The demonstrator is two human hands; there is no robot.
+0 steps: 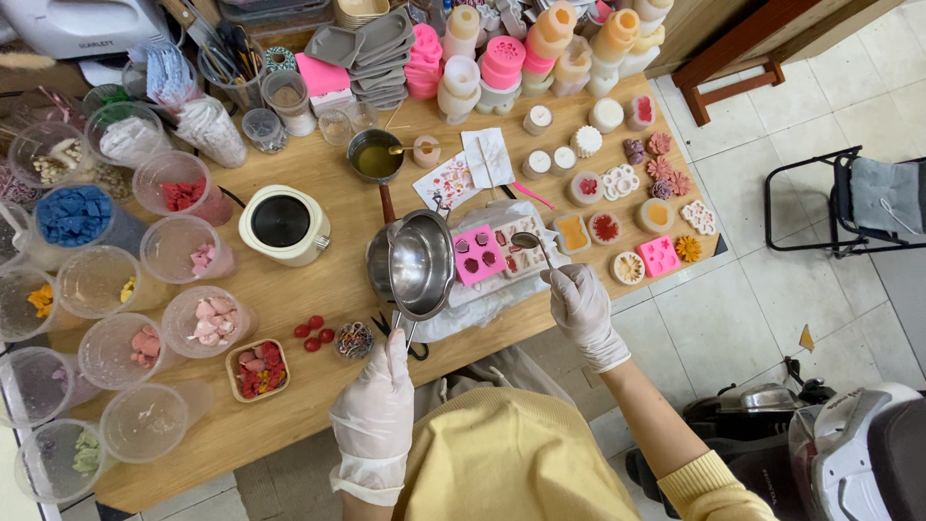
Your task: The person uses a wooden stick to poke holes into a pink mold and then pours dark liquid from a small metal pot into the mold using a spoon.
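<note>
Both hands wear pale gloves. Left hand [374,400] grips the long handle of a steel pouring pot [415,262], fingers closed around it, so the pot hangs tilted with its spout toward the pink mould [479,255]. Right hand [580,307] pinches a small metal spoon [526,240], whose bowl sits just above the white mould [522,253] lying directly beside the pink mould, on its far side from the pot.

Both moulds rest on a crumpled white sheet [482,301] spread over the wooden table [318,289]. Beyond the pink mould, away from the person, stand a small pan of yellowish liquid [375,157] and a cream-coloured round melter [283,224]. To the other side of the white mould lie finished little flower shapes and filled moulds, among them a square pink one [659,256].

My reading of the risks: the pot is held far back on a thin handle, so a small wrist roll could send hot liquid past the pink mould's cavities and onto the sheet. The spout hangs close to the mould, and a nudge could shift it and spill what already sits in the cavities. The spoon hand hovers close to the pour line, so a splash could reach that glove. The sheet's wrinkles may also leave the moulds unlevel.
</note>
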